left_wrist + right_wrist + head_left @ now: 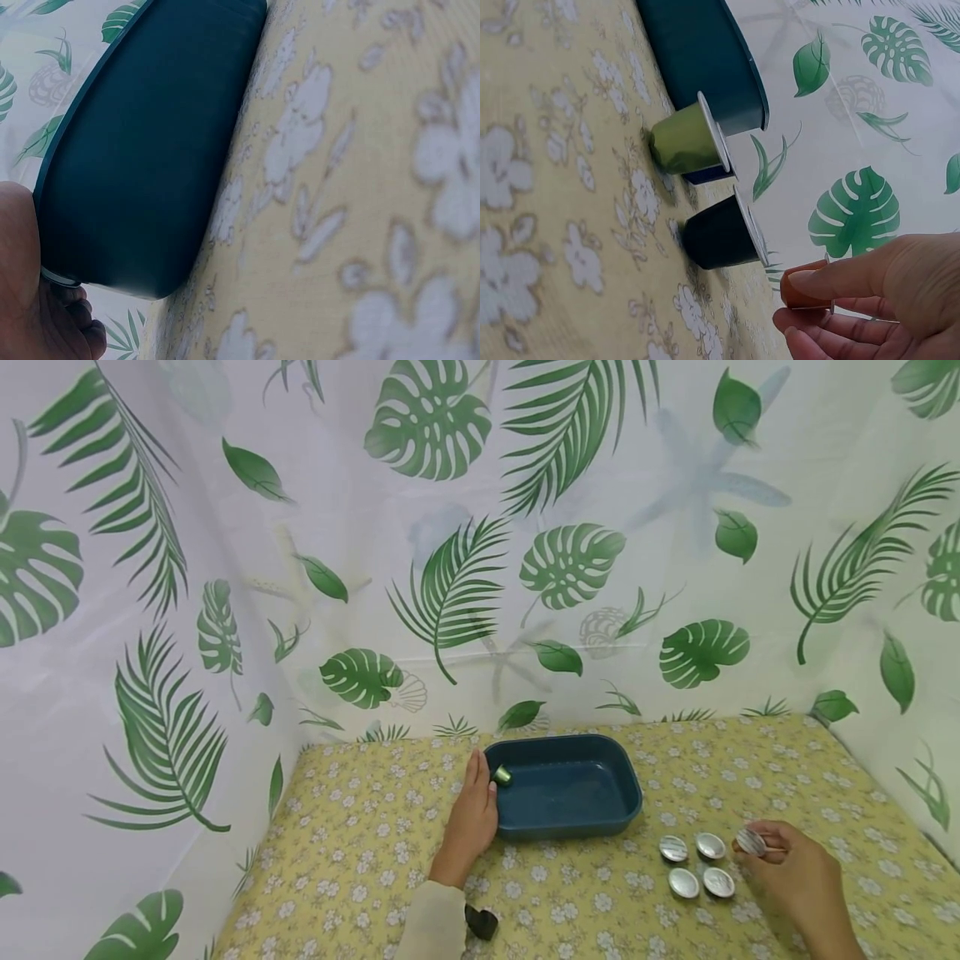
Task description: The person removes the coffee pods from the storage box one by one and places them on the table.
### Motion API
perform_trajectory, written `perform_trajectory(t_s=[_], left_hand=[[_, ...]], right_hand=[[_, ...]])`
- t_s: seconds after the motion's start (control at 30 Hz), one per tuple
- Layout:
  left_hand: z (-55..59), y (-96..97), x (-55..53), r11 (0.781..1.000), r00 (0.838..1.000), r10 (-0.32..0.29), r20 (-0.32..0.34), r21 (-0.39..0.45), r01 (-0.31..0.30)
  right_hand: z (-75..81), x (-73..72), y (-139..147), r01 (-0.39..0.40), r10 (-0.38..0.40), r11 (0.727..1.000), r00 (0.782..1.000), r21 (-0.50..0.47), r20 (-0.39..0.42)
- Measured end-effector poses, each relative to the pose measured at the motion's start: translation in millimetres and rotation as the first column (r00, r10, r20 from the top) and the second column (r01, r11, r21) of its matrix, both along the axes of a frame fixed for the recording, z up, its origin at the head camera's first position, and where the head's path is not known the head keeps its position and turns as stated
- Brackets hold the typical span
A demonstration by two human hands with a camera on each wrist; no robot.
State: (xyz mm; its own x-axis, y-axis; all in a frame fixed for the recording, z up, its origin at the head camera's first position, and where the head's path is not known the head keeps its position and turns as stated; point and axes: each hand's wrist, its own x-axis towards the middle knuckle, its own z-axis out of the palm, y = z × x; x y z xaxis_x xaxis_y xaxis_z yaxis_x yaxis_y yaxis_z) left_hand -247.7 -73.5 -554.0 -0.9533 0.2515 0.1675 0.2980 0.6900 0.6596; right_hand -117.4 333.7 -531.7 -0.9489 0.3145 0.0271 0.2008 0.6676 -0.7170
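A dark teal plastic basin point(558, 831) sits on the table, and my left hand point(474, 806) grips its left rim, thumb over the edge and fingers outside. Inside its left end lies a green coffee capsule point(502, 776). On the right, my right hand point(798, 868) pinches an orange coffee capsule point(804, 286) between thumb and fingers, its silver lid showing in the head view. Just left of that hand, several capsules stand lid up in a cluster; the right wrist view shows a light green capsule point(682, 142) and a black capsule point(718, 234), with a blue one mostly hidden behind.
A yellow flowered cloth point(337, 860) covers the table. Behind and to the left hangs a white leaf-print sheet point(480, 610). A small black object point(482, 922) lies beside the left sleeve point(435, 922).
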Motion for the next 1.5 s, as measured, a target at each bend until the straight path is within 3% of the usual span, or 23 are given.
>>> perform_trajectory(t_s=[0.23, 0.57, 1.0, 1.5], left_hand=[[-0.6, 0.2, 0.2, 1.000, 1.000, -0.001, 0.009, -0.015, 0.001], [-1.0, -0.6, -0.6, 1.000, 1.000, -0.004, 0.008, -0.014, 0.004], [2.8, -0.7, 0.3, 1.000, 1.000, -0.004, 0.008, -0.005, 0.004], [2.5, -0.5, 1.2, 1.000, 1.000, 0.005, -0.005, -0.001, -0.005]], right_hand=[[-2.9, -3.5, 10, -0.055, 0.051, 0.998, 0.996, 0.041, 0.077], [-12.1, -10.5, 15, -0.126, 0.118, 0.988, 0.989, 0.089, 0.091], [-12.8, -11.6, 11, -0.080, 0.071, 0.986, 0.995, 0.146, 0.065], [-13.1, -9.0, 10, -0.090, 0.081, 0.985, 0.995, 0.146, 0.064]])
